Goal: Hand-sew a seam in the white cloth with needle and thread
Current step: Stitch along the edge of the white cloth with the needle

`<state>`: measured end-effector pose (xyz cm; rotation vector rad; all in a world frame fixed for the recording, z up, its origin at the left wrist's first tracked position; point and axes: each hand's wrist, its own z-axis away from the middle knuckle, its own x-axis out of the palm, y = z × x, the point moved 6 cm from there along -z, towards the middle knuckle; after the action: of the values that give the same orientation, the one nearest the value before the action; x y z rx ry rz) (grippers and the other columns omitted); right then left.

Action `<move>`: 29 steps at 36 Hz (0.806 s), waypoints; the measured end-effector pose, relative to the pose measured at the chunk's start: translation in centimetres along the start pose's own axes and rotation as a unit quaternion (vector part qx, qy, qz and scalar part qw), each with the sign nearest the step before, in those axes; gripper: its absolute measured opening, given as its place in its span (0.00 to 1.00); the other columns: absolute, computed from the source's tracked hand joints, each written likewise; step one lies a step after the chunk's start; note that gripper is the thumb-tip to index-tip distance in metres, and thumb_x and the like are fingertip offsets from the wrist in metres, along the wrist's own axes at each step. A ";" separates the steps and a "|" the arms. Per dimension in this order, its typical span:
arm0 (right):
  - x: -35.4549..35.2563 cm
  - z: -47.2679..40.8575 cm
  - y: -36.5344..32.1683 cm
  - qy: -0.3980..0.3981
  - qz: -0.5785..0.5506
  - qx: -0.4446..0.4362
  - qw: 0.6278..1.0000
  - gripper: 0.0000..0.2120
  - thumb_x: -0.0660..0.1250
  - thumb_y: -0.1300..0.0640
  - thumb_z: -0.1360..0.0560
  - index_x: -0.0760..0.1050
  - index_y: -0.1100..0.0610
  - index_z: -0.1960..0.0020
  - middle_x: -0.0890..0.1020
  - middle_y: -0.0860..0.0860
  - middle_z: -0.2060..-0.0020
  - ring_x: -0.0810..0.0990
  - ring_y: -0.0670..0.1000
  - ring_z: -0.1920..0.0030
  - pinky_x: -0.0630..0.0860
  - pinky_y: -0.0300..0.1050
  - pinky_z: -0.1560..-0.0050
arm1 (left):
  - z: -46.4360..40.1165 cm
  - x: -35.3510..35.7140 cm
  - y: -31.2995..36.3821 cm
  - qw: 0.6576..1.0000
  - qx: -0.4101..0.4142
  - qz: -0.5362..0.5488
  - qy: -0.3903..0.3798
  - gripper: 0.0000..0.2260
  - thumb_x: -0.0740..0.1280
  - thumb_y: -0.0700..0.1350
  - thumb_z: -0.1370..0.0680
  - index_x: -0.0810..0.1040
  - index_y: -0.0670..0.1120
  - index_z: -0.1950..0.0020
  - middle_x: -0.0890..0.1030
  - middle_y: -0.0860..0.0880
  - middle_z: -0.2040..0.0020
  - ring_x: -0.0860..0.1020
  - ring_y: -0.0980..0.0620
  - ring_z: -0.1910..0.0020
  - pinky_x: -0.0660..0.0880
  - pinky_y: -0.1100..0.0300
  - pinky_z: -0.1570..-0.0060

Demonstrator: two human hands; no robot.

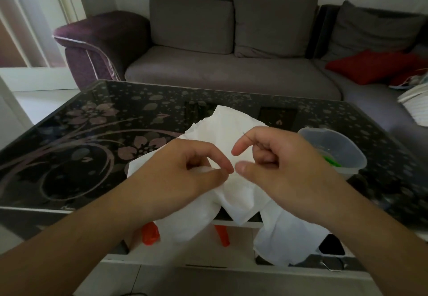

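Observation:
The white cloth [234,128] lies crumpled on the dark glass table [92,138] and hangs over its near edge. My left hand [185,168] pinches a fold of the cloth between thumb and forefinger. Close beside it, my right hand [275,154] has its fingers curled; a thin dark thread or needle [249,137] runs across its forefinger. The needle itself is too thin to make out clearly.
A translucent plastic tub [333,149] with something green inside stands on the table right of my right hand. Orange objects [151,234] show on the shelf under the table. A grey sofa [231,68] with a red cushion [370,66] lies beyond.

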<state>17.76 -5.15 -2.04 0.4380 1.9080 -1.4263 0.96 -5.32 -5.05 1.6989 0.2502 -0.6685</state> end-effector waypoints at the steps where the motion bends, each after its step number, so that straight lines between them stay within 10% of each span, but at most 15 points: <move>1: 0.2 0.0 0.2 -0.007 0.029 0.008 1.000 0.07 0.74 0.51 0.23 0.77 0.41 0.52 0.74 0.38 0.70 0.74 0.38 0.68 0.71 0.31 0.68 | 0.0 0.0 -0.1 1.000 0.001 -0.007 0.003 0.04 0.71 0.52 0.21 0.86 0.62 0.52 0.81 0.58 0.66 0.79 0.58 0.66 0.75 0.66 0.65; 8: 0.4 0.1 0.2 -0.032 0.148 0.042 0.988 0.05 0.72 0.47 0.22 0.80 0.38 0.57 0.82 0.36 0.49 0.79 0.41 0.48 0.79 0.44 0.37 | 0.0 0.0 -0.5 1.000 -0.012 -0.025 0.010 0.03 0.73 0.54 0.24 0.87 0.62 0.54 0.86 0.58 0.55 0.84 0.56 0.54 0.84 0.55 0.49; 17: -1.5 0.4 0.7 0.072 0.095 0.040 0.992 0.09 0.73 0.52 0.22 0.78 0.44 0.60 0.72 0.32 0.75 0.74 0.35 0.70 0.68 0.33 0.61 | 0.1 0.0 0.1 0.999 -0.018 -0.035 0.022 0.03 0.74 0.52 0.23 0.87 0.59 0.55 0.85 0.66 0.54 0.83 0.66 0.53 0.80 0.68 0.51; 29: -2.5 0.1 1.8 0.147 0.095 0.059 0.983 0.10 0.73 0.54 0.23 0.75 0.45 0.60 0.75 0.39 0.67 0.73 0.44 0.68 0.70 0.35 0.65 | 0.2 -0.4 0.1 0.999 -0.019 -0.025 0.030 0.03 0.73 0.51 0.22 0.87 0.57 0.55 0.86 0.64 0.54 0.83 0.64 0.53 0.82 0.66 0.50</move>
<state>20.67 -4.28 -1.57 0.9065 1.9527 -1.4120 0.61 -5.46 -4.73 1.6824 0.3466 -0.6457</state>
